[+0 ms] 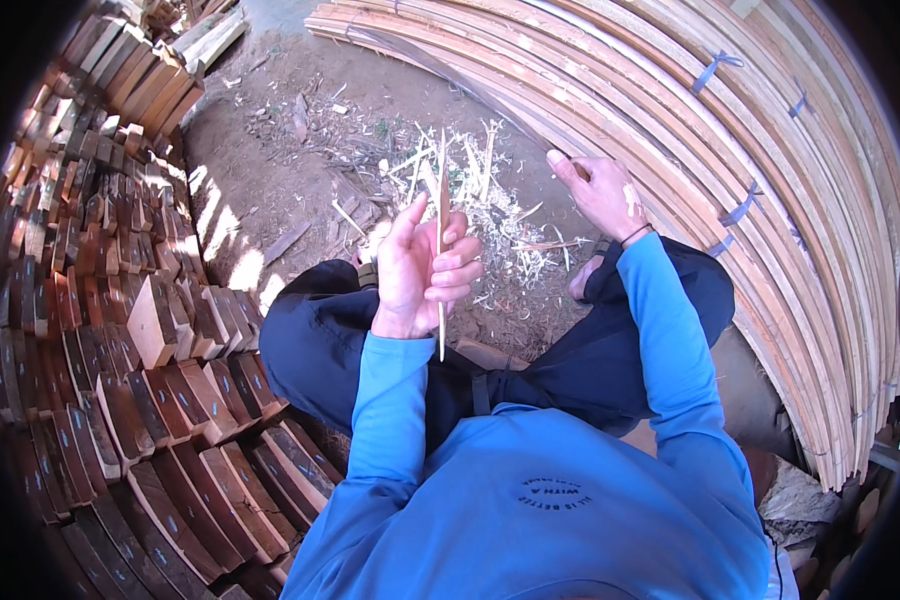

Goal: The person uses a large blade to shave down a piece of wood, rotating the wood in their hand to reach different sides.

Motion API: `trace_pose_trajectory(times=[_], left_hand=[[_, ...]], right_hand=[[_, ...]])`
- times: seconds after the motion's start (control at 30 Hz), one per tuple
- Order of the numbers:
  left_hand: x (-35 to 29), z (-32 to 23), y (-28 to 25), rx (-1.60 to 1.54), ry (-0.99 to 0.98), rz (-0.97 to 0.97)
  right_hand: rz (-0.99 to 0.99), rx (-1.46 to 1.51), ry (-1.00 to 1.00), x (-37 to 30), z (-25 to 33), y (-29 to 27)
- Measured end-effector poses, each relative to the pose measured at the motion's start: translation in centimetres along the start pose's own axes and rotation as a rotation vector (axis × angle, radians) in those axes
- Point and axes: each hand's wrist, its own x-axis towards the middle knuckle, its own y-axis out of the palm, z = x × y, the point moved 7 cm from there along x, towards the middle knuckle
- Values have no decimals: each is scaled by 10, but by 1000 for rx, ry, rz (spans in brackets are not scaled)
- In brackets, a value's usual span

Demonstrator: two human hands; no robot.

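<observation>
1. Head view, nearest the camera: blue shirt (570, 480), then dark trousers (610, 310), knees spread.
2. Risk, my read: the thin wooden stick (442, 210) could snap if bent or squeezed hard; it looks slender and tapers to a point at top.
3. Also possible: a loose grip lets it slip down between the legs, or the point pokes the skin.
4. Left hand (408, 265): fingers curled, narrow gap, holding the stick near-upright across the palm, both ends sticking out.
5. Right hand (612, 195): fingers curled in, thumb out, well apart from the stick. Something brown shows at the grip; can't tell what. If edged, a slip toward the bare foot (582, 280) would hurt.
6. Around: pale shavings (500, 225) beyond the hands, long wooden strips (610, 80) right, stacked wood blocks (160, 320) left.
</observation>
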Motion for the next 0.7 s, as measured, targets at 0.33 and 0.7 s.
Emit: trace_pose_trajectory(times=[0.33, 0.7], left_hand=[[-1, -18, -9, 391, 358, -281], [-8, -35, -18, 892, 524, -642]], right_hand=[[12, 219, -30, -31, 1, -14], [-5, -23, -150, -66, 23, -33]])
